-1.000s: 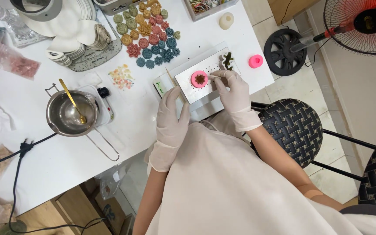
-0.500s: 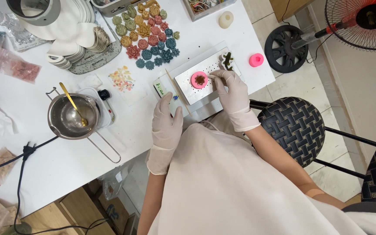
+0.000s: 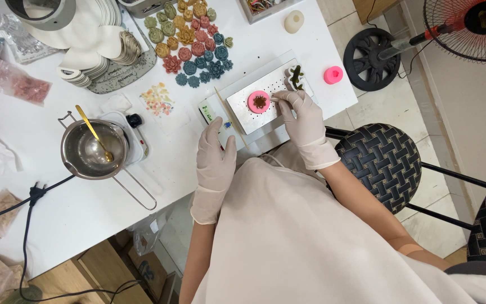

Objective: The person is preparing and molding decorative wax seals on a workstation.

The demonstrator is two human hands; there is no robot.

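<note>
**Gloved hands at the pink mould on the perforated plate**

White worktable is filling most of the head view, tiled floor to the right. Right hand, gloved, is reaching onto the perforated metal plate; its fingertips are pinched together just beside the round pink mould, possibly on something small, can't tell what. Mould is sitting mid-plate with dark filling in it. Left hand, gloved, is lying flat on the table edge, fingers loosely together, holding nothing, just beside the plate's near corner. Thin wooden stick is lying along the plate's left edge. Dark green flower piece is resting on the plate's far corner. Further out: coloured flower pieces clustered up top, second pink mould near the table's right edge, steel saucepan with gold spoon sitting on a small hotplate to the left. Woven black chair is standing off to the right.
</note>
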